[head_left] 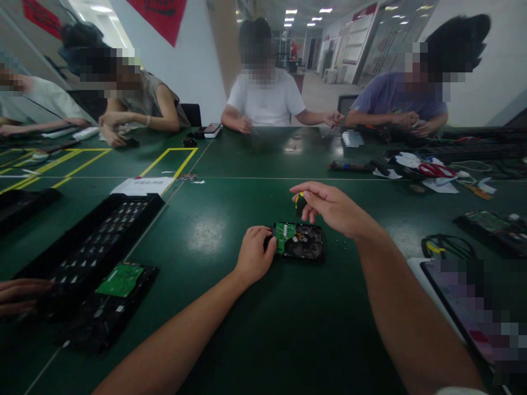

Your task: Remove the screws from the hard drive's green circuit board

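A hard drive lies flat on the green table, its green circuit board facing up at the left part. My left hand grips the drive's left end, fingers at the far side and thumb at the near side. In my right hand is a small screwdriver with a yellow and black handle, pinched between thumb and fingers. Its thin shaft points down at the drive near the edge of the circuit board. A few tiny bits, perhaps screws, lie on the table right of the drive.
Left stand a black slotted tray, another hard drive and someone else's hand. A tablet-like device, a looped black cable and another drive lie right. Several people sit across the green table.
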Action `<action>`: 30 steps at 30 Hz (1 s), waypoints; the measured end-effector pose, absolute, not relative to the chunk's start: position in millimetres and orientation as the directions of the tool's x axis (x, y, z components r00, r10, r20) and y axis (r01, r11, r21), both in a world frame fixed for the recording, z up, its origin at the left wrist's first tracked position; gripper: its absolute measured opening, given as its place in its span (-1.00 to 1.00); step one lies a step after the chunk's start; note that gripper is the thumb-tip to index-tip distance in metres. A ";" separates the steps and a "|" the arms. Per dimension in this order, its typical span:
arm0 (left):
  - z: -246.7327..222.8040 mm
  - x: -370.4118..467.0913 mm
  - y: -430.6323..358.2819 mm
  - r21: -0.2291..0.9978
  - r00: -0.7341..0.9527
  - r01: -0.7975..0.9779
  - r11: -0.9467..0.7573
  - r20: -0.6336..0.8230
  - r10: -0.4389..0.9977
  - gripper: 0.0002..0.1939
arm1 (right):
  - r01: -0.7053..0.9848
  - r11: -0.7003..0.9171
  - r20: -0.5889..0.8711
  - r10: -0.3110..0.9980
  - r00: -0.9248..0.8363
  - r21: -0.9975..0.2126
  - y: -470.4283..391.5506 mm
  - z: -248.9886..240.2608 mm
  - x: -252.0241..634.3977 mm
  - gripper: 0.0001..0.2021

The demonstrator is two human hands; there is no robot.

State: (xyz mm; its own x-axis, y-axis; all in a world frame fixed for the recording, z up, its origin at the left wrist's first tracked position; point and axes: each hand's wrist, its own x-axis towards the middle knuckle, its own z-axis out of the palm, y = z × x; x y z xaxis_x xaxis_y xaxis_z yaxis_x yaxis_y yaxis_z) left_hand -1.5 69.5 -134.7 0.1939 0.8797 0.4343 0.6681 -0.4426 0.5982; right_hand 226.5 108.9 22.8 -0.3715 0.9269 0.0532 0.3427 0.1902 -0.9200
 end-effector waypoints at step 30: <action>-134.7 -1.4 69.3 0.601 0.189 0.667 -0.441 0.436 0.880 -0.88 | 0.346 0.193 0.088 0.951 -0.297 -0.918 115.1 16.1 226.2 -0.77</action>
State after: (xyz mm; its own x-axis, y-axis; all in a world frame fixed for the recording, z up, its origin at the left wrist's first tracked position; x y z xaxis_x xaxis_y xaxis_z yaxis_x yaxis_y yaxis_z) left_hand -1.4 69.3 -134.7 0.1891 0.8800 0.4356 0.6669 -0.4407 0.6008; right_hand 226.2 115.1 16.1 -0.2969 0.9508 0.0880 0.3461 0.1930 -0.9181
